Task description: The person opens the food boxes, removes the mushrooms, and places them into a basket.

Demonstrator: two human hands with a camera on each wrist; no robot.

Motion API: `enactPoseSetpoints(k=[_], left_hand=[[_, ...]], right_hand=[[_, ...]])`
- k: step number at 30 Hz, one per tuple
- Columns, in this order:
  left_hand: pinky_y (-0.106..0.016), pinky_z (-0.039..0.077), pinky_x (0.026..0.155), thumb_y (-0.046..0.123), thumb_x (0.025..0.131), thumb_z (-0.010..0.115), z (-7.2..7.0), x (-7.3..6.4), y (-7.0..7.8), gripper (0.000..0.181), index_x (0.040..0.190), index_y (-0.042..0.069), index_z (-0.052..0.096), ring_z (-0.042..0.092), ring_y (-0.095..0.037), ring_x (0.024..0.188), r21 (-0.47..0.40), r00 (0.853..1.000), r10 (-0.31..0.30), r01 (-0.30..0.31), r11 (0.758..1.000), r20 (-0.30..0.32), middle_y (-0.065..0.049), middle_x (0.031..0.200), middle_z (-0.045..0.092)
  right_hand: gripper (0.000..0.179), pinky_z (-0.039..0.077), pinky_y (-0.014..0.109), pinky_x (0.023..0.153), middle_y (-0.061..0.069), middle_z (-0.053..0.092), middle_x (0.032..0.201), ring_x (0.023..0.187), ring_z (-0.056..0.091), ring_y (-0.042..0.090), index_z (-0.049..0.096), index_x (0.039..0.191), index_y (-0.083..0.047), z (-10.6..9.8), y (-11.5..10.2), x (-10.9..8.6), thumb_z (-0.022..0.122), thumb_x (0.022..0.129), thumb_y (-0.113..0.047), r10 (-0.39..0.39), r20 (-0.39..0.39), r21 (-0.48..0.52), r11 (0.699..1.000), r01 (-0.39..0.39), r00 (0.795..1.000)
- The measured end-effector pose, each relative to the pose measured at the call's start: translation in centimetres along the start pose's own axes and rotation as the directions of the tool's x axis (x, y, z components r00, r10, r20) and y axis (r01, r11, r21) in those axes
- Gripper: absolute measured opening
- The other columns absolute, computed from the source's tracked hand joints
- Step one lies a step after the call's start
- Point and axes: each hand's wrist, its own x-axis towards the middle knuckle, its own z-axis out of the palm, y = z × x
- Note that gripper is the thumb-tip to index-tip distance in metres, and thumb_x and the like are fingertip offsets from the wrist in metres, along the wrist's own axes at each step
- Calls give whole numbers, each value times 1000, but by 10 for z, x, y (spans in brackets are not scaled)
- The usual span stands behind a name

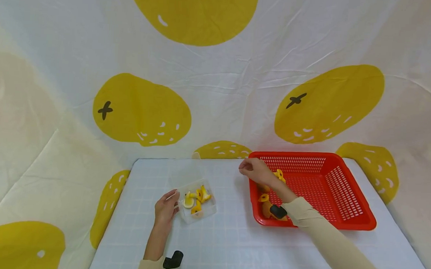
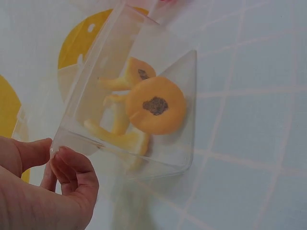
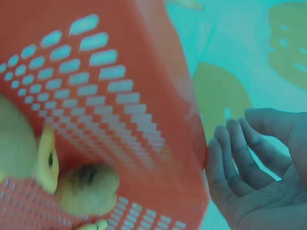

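Note:
A clear plastic box (image 1: pixel 198 202) stands on the left half of the table. It holds several yellow mushrooms (image 1: pixel 203 194); one with a round orange cap (image 2: pixel 156 105) shows a dark spot at its centre. My left hand (image 1: pixel 166 206) pinches the box's rim at its left side, between thumb and fingers. Over the left rim of the red basket (image 1: pixel 307 224), my right hand (image 1: pixel 255 171) hangs with loosely bent fingers. Nothing shows between its thumb and fingers (image 3: pixel 252 158) in the right wrist view. More mushrooms (image 3: pixel 91 187) lie in the basket near that side, partly hidden by the right arm.
Behind the box a clear lid (image 1: pixel 186 171) stands raised and is hard to make out. A pale checked cloth (image 1: pixel 228 247) covers the table. White fabric with yellow fruit prints (image 1: pixel 220 102) hangs close behind and at the left.

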Motion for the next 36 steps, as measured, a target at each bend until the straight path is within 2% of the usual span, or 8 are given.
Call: enactPoseSetpoints(k=[4, 13, 17, 21, 29, 33, 36], left_hand=[[-22, 53, 72, 26, 103, 66, -1, 0, 0, 43, 138, 2, 60, 57, -22, 93, 9, 1000, 8, -8, 1000, 6, -10, 119, 62], [-23, 53, 71, 24, 103, 65, 0, -1, -1, 41, 137, 2, 60, 59, -24, 94, 21, 1000, 17, -17, 1000, -1, -12, 119, 62], [-24, 54, 72, 24, 103, 65, 1, -1, -1, 41, 137, 1, 60, 60, -23, 92, 14, 1000, 25, -25, 1000, 0, -15, 122, 62], [-24, 54, 71, 24, 103, 66, 1, 0, -1, 40, 136, 1, 60, 61, -22, 92, 9, 1000, 28, -28, 1000, -5, -17, 123, 63], [-23, 54, 70, 22, 103, 66, 3, 1, -2, 39, 135, 1, 60, 62, -23, 94, -3, 999, 38, -38, 999, -9, -18, 124, 63], [-21, 52, 67, 21, 103, 66, 3, 0, -2, 40, 136, -1, 59, 62, -20, 90, -9, 999, 49, -49, 999, -4, -20, 123, 63], [-21, 52, 66, 20, 103, 66, 2, -1, -2, 40, 136, -2, 59, 63, -17, 88, -17, 998, 57, -57, 998, 4, -19, 123, 64]], right_hand=[[10, 57, 36, 82, 9, 71, 96, 90, 63, 23, 71, 105, 1, 13, -9, 5, 68, 98, -6, -24, 40, 39, 999, 22, 999], [10, 57, 30, 81, 6, 71, 97, 89, 64, 20, 70, 105, 0, 51, -29, 13, 70, 96, -6, -99, 93, 57, 994, 94, 991], [12, 57, 26, 78, 8, 71, 95, 85, 64, 17, 68, 105, 4, 66, -37, 16, 70, 95, -3, -167, 126, 92, 983, 157, 978], [16, 56, 24, 81, 10, 70, 98, 87, 64, 19, 68, 109, 7, 81, -46, 19, 70, 96, -2, -174, 190, 115, 981, 154, 966], [14, 53, 19, 78, 10, 70, 97, 85, 62, 17, 70, 107, 6, 110, -56, 25, 72, 93, 2, -216, 288, 110, 975, 192, 933], [14, 53, 20, 79, 16, 70, 98, 86, 64, 23, 69, 105, 9, 122, -60, 25, 71, 91, 6, -278, 339, 124, 960, 251, 899], [17, 51, 20, 81, 19, 70, 103, 90, 63, 26, 69, 106, 8, 130, -62, 24, 72, 90, 8, -286, 383, 120, 958, 259, 879]])
